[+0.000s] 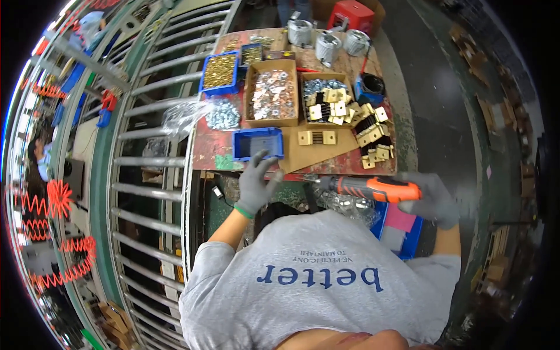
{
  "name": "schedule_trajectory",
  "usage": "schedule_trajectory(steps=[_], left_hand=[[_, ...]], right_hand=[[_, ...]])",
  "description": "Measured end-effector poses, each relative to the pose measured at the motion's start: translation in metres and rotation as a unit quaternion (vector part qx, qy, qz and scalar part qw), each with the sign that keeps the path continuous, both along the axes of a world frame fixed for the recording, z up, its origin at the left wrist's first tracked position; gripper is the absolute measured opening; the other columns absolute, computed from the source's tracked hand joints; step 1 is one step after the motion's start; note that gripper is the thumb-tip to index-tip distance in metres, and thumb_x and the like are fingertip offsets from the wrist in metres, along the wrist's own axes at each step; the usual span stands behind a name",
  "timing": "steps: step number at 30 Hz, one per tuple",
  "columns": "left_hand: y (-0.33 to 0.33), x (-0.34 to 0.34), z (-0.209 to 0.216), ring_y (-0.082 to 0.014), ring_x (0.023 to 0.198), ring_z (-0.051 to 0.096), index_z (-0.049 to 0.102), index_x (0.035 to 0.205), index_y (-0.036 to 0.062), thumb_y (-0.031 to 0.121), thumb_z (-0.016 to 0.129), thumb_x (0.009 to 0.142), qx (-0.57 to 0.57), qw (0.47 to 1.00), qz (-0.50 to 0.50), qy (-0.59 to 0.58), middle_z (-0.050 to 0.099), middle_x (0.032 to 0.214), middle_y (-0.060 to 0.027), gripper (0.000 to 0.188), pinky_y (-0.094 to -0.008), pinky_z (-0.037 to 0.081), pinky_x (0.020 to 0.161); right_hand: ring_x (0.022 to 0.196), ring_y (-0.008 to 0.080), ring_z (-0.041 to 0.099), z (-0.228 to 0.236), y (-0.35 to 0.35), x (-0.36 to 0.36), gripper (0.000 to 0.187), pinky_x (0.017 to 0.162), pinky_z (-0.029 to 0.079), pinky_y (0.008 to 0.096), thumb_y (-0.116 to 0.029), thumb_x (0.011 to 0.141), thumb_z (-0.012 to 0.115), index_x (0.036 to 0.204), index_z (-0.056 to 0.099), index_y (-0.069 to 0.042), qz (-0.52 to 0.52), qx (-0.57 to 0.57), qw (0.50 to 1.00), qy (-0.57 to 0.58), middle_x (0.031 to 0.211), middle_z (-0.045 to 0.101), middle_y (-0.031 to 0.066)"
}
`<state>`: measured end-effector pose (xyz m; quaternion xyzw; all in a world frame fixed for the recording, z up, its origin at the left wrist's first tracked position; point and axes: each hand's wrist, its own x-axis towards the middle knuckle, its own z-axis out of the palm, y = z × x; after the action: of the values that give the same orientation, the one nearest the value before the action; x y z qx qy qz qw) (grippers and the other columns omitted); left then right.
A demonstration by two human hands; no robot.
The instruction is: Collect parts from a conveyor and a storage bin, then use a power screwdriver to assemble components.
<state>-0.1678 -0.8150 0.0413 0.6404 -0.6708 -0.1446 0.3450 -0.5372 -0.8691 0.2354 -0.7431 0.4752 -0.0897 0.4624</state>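
My left hand [254, 185], in a grey glove with a green cuff, is raised with its fingers apart at the table's near edge. Just beyond its fingertips lies a shallow blue bin [282, 142]. In my right hand [434, 197], gloved in grey and blurred, is the rear end of an orange and black power screwdriver [392, 189]. The tool lies level across the table's front edge, its bit pointing left. Past it, a brass-coloured block with a dark ribbed middle [317, 137] rests on a flat piece of cardboard [329, 156].
Cardboard boxes hold small metal parts [272, 92] and brass-coloured pieces [333, 111]. A blue bin of brass fasteners [220, 72] stands at the far left, above a bag of silver parts [223, 114]. Ribbed metal cylinders [328, 48] stand at the back. A roller conveyor [153, 191] runs along the left.
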Motion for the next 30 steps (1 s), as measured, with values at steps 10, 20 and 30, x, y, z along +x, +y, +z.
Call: schedule_trajectory(steps=[10, 20, 30], left_hand=[[-0.044, -0.088, 0.028, -0.0262, 0.085, 0.066, 0.063, 0.112, 0.0078, 0.036, 0.078, 0.067, 0.189, 0.944, -0.202, 0.182, 0.067, 0.092, -0.0137, 0.055, -0.0342, 0.052, 0.075], [-0.066, -0.106, 0.020, -0.0108, 0.090, 0.057, 0.056, 0.118, -0.0017, 0.034, 0.072, 0.079, 0.413, 0.662, -0.427, 0.457, 0.063, 0.099, -0.0080, 0.055, -0.0269, 0.047, 0.078], [-0.115, -0.071, -0.024, -0.0330, 0.114, 0.050, 0.049, 0.127, 0.0077, 0.047, 0.068, 0.077, 0.205, 0.960, -0.179, -0.067, 0.053, 0.122, -0.0160, 0.067, -0.0430, 0.041, 0.095]], right_hand=[[0.079, 0.0188, 0.060, -0.052, -0.024, -0.008, 0.034, 0.075, 0.047, 0.0314, -0.016, 0.073, 0.069, 0.101, 0.061, 0.001, -0.142, -0.236, 0.960, -0.056, 0.086, 0.062, 0.0082], [0.083, 0.0244, 0.063, -0.131, 0.031, 0.094, 0.065, 0.070, 0.054, 0.0371, -0.044, 0.084, 0.064, 0.128, 0.040, -0.004, -0.311, -0.109, 0.746, -0.579, 0.113, 0.056, 0.0134], [0.088, 0.0268, 0.061, -0.105, 0.025, 0.081, 0.065, 0.075, 0.051, 0.0447, -0.040, 0.090, 0.056, 0.137, 0.031, -0.003, -0.248, -0.144, 0.619, -0.731, 0.112, 0.055, 0.0139]])
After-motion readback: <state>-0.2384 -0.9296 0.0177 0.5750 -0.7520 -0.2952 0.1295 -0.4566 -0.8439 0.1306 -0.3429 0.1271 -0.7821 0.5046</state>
